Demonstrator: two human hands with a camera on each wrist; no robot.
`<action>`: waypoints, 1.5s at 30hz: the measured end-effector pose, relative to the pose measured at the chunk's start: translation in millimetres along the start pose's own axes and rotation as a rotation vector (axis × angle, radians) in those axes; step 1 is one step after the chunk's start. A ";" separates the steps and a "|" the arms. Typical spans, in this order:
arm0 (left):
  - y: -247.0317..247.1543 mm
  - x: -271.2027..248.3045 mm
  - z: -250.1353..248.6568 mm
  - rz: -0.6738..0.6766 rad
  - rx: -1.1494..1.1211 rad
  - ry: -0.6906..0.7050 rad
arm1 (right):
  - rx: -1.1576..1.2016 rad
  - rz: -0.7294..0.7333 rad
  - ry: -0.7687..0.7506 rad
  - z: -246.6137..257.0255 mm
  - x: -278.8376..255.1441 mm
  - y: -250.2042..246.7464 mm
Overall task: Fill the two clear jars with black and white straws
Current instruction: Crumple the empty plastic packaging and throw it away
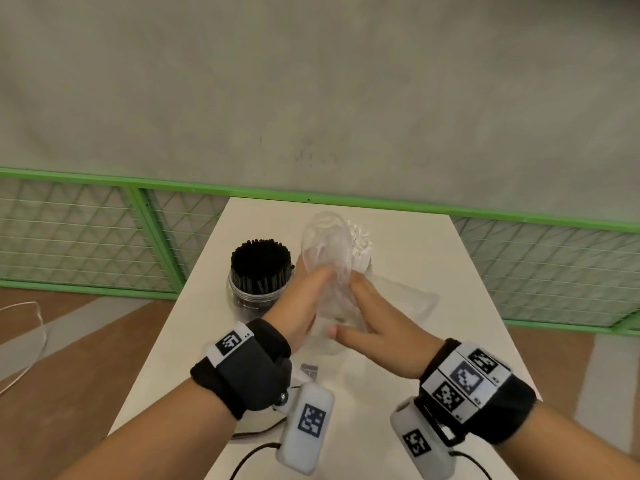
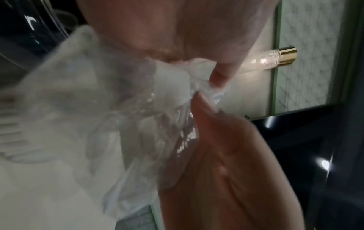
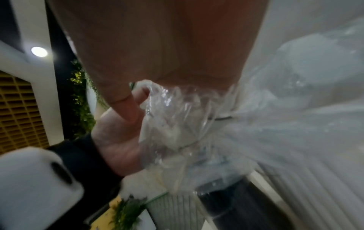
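I am looking down at the table [image 1: 398, 341]. On it the left jar [image 1: 258, 292] is standing packed with black straws [image 1: 260, 263]; the white straws [image 1: 361, 239] are showing just behind the bag [image 1: 327, 247], their jar mostly hidden. My left hand [image 1: 304, 308] and right hand [image 1: 377, 329] are both pinching the crumpled clear bag between them above the table.

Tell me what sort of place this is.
Probably an indoor recording or demo space, not a home kitchen: a small white table stands against a green mesh fence and a bare grey wall, on wood-pattern flooring, and tracking markers are strapped to both wrists.
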State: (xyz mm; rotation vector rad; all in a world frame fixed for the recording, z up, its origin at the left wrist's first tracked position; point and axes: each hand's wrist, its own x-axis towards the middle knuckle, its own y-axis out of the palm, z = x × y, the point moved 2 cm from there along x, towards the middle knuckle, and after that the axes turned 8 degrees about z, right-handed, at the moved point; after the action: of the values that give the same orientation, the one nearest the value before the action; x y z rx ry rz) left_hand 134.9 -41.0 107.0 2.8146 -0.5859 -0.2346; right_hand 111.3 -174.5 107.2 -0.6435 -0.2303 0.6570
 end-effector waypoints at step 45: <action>-252.0 -182.5 7.6 -0.780 0.752 -0.117 | -0.067 0.224 -0.101 84.0 176.7 148.7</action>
State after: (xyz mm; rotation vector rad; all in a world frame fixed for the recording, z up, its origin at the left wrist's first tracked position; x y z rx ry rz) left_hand 61.1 255.6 48.1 3.6390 0.5814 -0.3795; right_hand 141.8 68.0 80.8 -0.7072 -0.2772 0.9013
